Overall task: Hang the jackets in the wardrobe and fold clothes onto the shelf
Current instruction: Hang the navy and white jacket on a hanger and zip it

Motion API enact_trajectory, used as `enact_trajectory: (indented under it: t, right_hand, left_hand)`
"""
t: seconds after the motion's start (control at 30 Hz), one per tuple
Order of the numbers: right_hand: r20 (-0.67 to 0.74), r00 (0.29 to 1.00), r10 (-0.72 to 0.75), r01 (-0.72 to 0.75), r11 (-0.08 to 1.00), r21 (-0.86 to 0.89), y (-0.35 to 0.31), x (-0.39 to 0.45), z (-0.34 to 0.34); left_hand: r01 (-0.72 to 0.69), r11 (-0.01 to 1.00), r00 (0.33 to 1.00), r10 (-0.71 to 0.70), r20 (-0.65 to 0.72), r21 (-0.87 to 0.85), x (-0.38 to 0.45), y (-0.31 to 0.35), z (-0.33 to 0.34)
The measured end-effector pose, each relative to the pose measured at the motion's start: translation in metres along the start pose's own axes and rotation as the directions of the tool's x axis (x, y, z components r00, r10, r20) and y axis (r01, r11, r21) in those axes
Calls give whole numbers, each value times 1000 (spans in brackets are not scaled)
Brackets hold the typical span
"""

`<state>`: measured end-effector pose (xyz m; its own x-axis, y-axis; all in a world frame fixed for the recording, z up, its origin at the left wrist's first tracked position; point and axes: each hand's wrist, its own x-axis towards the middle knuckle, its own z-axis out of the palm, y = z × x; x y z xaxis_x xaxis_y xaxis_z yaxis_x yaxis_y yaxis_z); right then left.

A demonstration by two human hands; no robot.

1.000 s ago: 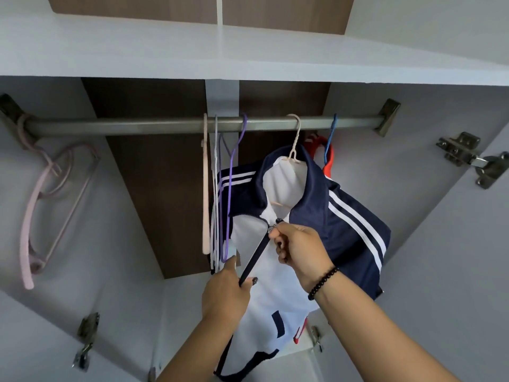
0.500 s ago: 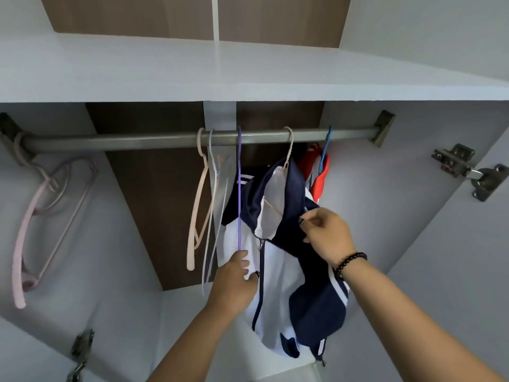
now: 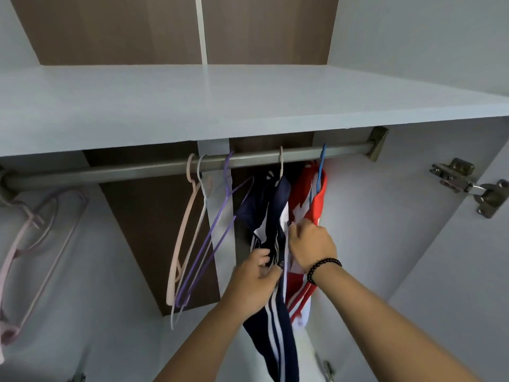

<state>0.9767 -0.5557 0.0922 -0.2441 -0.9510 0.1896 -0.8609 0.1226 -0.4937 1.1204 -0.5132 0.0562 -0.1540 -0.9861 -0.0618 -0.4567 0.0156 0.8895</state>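
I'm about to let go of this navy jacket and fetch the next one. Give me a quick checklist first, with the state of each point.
1. Navy jacket hanger hook over the rail: ok.
2. Red jacket beside it hanging from its blue hanger: ok.
3. Zip done up: cannot tell, the jacket is turned edge-on.
4. Hands free to release: not ok, left hand and right hand both grip the fabric.
5. Spare hangers on the rail for the next jacket: ok.
6. Shelf free for folded clothes: ok.
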Motion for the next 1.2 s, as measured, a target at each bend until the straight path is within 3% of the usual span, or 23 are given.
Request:
enact_trajectory:
  t: [0.1,0.23,0.37,0.7,0.93,1.2]
  right_hand:
    - [-113,993,34,-33,999,8,16,9,-3]
    - [11,993,118,-118,993,21,39,21,-7]
    - [105,992,73,-81,994,74,52,31,-9]
    - [-80,989,128,-117,985,130,87,33,-46]
    - [-67,988,138,-137,990,13,113,41,-76]
    - [31,994,105,-107,991,78,131,11,-89]
  left_hand:
    - [-3,998,998,0,55,70,10,11,13]
    - [25,978,999,-16,-47,209,30,24,26]
    - [0,945,998,19,-56,327,50,35,27]
    - [-116,943,993,100,68,313,73,78,77]
    - [-147,932,985,105,139,332,87,114,121]
    - [-148,958,983,115,144,245,70,113,140]
